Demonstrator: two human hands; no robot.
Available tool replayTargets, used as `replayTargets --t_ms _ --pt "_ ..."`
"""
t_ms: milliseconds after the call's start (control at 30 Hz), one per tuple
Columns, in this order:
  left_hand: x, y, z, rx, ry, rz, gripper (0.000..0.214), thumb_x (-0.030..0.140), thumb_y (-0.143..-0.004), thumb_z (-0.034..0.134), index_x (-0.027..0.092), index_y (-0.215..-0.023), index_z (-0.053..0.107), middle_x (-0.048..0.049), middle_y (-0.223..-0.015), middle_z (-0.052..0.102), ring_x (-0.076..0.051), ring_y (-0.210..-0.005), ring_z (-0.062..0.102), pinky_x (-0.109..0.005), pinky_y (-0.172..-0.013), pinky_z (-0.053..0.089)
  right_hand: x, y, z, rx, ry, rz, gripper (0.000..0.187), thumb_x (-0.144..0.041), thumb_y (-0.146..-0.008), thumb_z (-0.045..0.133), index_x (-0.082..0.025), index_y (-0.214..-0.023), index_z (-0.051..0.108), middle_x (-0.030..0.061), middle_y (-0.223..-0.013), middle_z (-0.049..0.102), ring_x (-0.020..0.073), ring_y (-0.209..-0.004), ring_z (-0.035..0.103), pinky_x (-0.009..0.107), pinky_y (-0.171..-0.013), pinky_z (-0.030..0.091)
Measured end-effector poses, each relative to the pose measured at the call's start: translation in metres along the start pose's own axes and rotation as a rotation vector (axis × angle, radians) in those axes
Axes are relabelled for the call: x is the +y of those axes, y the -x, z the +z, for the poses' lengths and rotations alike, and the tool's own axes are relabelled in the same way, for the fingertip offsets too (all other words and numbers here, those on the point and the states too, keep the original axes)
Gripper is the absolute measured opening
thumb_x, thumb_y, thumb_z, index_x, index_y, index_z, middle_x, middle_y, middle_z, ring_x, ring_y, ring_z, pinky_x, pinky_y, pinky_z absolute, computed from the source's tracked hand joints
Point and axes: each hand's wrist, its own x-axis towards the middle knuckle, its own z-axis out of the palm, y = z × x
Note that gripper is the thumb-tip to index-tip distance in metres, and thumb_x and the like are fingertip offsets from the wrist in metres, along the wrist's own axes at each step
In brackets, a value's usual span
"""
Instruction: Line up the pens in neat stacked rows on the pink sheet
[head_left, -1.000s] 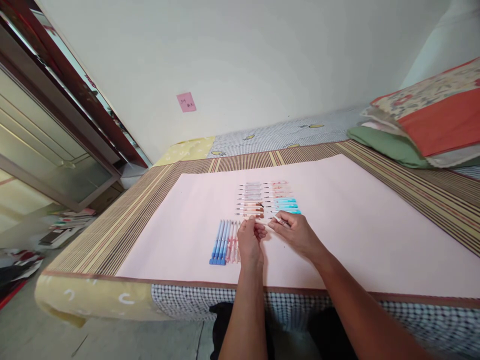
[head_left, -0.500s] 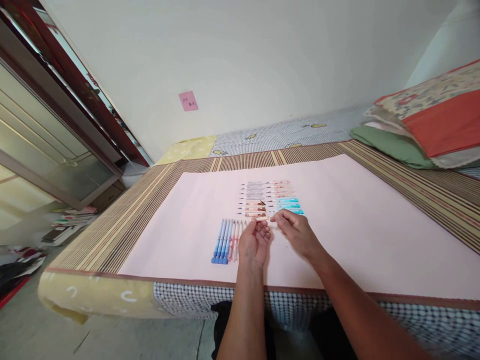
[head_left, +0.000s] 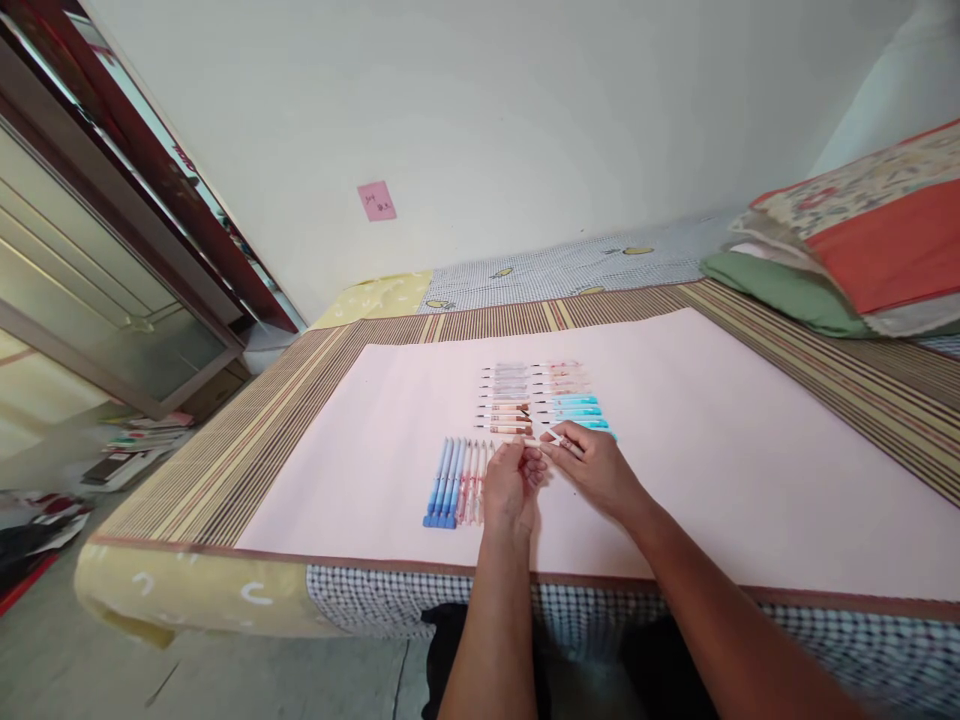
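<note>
My left hand (head_left: 508, 488) is closed, pinching a short pale pen barrel (head_left: 532, 442) between thumb and fingers. My right hand (head_left: 602, 472) is closed on a slim whitish pen piece (head_left: 572, 449) with a light clip-like strip. The two pieces meet or nearly meet between my hands; whether they are joined I cannot tell. Just beyond my fingers lie brown-and-cream pens (head_left: 510, 429) and turquoise pens (head_left: 574, 412). Left of my left wrist, blue pens (head_left: 444, 485) lie side by side, with pink-patterned pens (head_left: 466, 485) against them, partly hidden by the hand.
Clear grey pen pieces (head_left: 510, 378) and clear pink-patterned ones (head_left: 562, 377) lie farther back in two columns. Everything rests on a pale pink sheet (head_left: 337, 470) over a striped mat (head_left: 225, 450). Folded bedding (head_left: 877, 250) is piled at the right, against the wall.
My right hand now shows a whitish pen piece in its fingers, brought up to the barrel in my left hand. Both hands have shifted slightly; the laid-out pens have not moved.
</note>
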Motion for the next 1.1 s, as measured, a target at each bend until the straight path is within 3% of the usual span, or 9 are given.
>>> replayTargets --t_ms 267,367,533,633,700,767,833,933,1100 --pt "-0.005 -0.003 -0.003 -0.024 -0.102 0.055 0.028 0.034 -0.077 0.078 0.012 -0.077 0.062 -0.0005 -0.062 0.065 -0.006 -0.05 0.056 -0.017 -0.05 0.038 0.008 0.001 -0.005 -0.047 0.155 0.002 0.028 -0.046 -0.093 0.06 -0.021 -0.08 0.062 -0.0035 -0.066 0.054 0.0148 -0.063 0.048 0.028 -0.059 0.035" --pt "-0.004 -0.006 -0.006 -0.023 -0.187 0.096 0.032 0.039 -0.075 0.077 0.012 -0.084 0.062 -0.002 -0.067 0.067 -0.007 -0.05 0.056 -0.018 -0.05 0.038 0.009 0.0 -0.006 -0.024 0.17 -0.006 0.027 -0.045 -0.093 0.06 -0.021 -0.081 0.062 -0.0025 -0.068 0.058 0.0155 -0.065 0.052 0.028 -0.062 0.037" --pt "0.02 -0.008 -0.025 0.264 -0.527 0.499 0.021 0.035 -0.082 0.067 0.017 -0.092 0.063 0.0012 -0.067 0.063 -0.012 -0.058 0.057 -0.025 -0.057 0.045 0.015 -0.001 -0.005 0.086 0.129 0.071 0.024 -0.044 -0.088 0.061 -0.02 -0.088 0.067 0.0014 -0.077 0.068 0.0185 -0.07 0.059 0.029 -0.065 0.042" --pt "0.036 -0.005 -0.041 0.409 -0.891 0.726 0.013 0.031 -0.087 0.06 0.02 -0.091 0.066 -0.0051 -0.086 0.069 -0.02 -0.084 0.065 -0.035 -0.08 0.054 0.021 -0.002 -0.004 0.122 0.112 0.091 0.024 -0.044 -0.087 0.061 -0.021 -0.087 0.067 0.0008 -0.075 0.066 0.0182 -0.069 0.058 0.029 -0.063 0.041" --pt "0.041 -0.001 -0.05 0.451 -1.182 0.826 0.017 0.03 -0.09 0.058 0.021 -0.1 0.069 -0.0105 -0.108 0.071 -0.027 -0.112 0.063 -0.044 -0.1 0.051 0.023 -0.003 -0.002 0.123 0.106 0.097 0.025 -0.044 -0.087 0.061 -0.021 -0.087 0.067 0.0002 -0.073 0.065 0.018 -0.069 0.058 0.028 -0.062 0.041" --pt "0.041 0.002 -0.054 0.435 -1.461 0.816 0.028 0.033 -0.094 0.056 0.021 -0.115 0.069 -0.0146 -0.134 0.064 -0.033 -0.138 0.048 -0.055 -0.115 0.04 0.025 -0.004 0.001 0.121 0.104 0.1 0.025 -0.045 -0.087 0.061 -0.021 -0.087 0.067 -0.0001 -0.073 0.064 0.0178 -0.069 0.057 0.028 -0.062 0.04" --pt "0.038 0.004 -0.055 0.401 -1.67 0.714 0.039 0.04 -0.096 0.054 0.023 -0.129 0.066 -0.015 -0.153 0.051 -0.036 -0.151 0.032 -0.064 -0.121 0.03 0.025 -0.005 0.004 0.122 0.1 0.097 0.025 -0.045 -0.087 0.061 -0.021 -0.086 0.067 -0.0007 -0.071 0.063 0.0174 -0.068 0.056 0.028 -0.061 0.04" --pt "0.034 0.005 -0.054 0.356 -1.844 0.579 0.052 0.049 -0.096 0.053 0.028 -0.143 0.056 -0.013 -0.163 0.04 -0.037 -0.156 0.022 -0.069 -0.121 0.024 0.024 -0.005 0.007 0.13 0.095 0.102 0.023 -0.044 -0.087 0.062 -0.021 -0.087 0.067 -0.0013 -0.069 0.062 0.0167 -0.065 0.055 0.028 -0.06 0.039" --pt "0.033 0.002 -0.056 0.344 -1.918 0.414 0.068 0.057 -0.092 0.054 0.032 -0.154 0.044 -0.0104 -0.171 0.027 -0.04 -0.158 0.015 -0.076 -0.118 0.021 0.019 -0.002 0.008 0.127 0.084 0.094 0.023 -0.044 -0.087 0.061 -0.021 -0.085 0.065 -0.0004 -0.071 0.063 0.0171 -0.066 0.056 0.028 -0.06 0.04"
